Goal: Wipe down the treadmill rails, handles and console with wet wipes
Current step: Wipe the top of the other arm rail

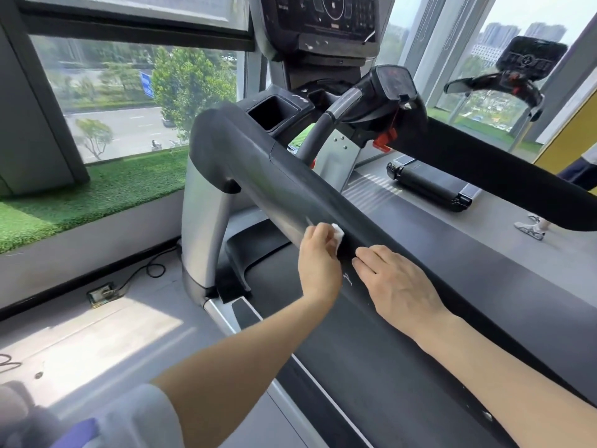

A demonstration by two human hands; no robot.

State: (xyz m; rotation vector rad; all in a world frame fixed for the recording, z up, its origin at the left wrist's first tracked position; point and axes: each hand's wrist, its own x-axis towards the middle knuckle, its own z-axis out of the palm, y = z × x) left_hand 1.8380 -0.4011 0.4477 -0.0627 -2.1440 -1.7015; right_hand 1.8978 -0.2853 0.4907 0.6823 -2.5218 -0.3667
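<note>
The treadmill's thick black left rail [258, 169] runs diagonally from upper left to lower right. My left hand [318, 261] grips a small white wet wipe [435, 233] and presses it against the rail's side at mid length. Just right of it, my right hand [397, 284] lies flat on top of the same rail with fingers straight. The console [323, 17] stands at the top centre, with a grey curved handle [326, 124] and a cup holder [274, 113] below it. The right rail [504, 176] crosses the right side.
The treadmill belt [355, 350] lies under the rail. A silver upright post [203, 215] carries the rail's front end. A floor socket with a cable [103, 294] sits at the left by the window ledge with green turf [97, 192]. Another treadmill [429, 182] and a person's shoe [529, 229] are at the right.
</note>
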